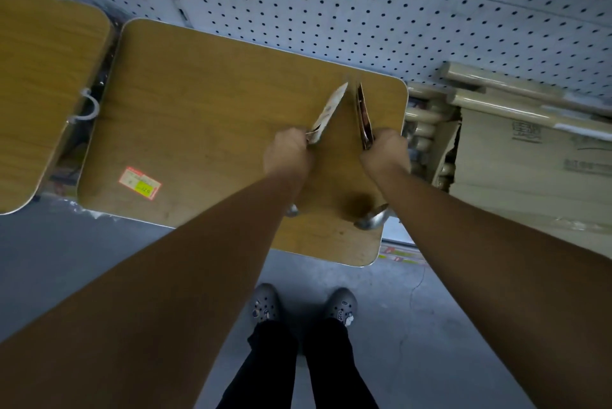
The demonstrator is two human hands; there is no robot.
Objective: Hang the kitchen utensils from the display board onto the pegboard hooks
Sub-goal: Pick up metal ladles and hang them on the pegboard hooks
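Above the wooden display board (205, 117), each of my hands holds a metal utensil with a card label on its handle. My left hand (287, 151) grips one whose pale card (328, 114) points up and away; its metal bowl end (292, 210) peeks out under my forearm. My right hand (385, 150) grips a ladle; its dark card (363, 114) points up and its steel bowl (372, 218) hangs below the wrist. The white pegboard (364, 11) rises behind the board; I see no hooks on it here.
A second wooden board (36, 84) lies to the left, with a white plastic hook (88, 109) between the two. Cardboard boxes and wrapped rolls (516, 150) are stacked at the right. A price sticker (139, 183) is on the board. My feet stand on the grey floor (99, 263).
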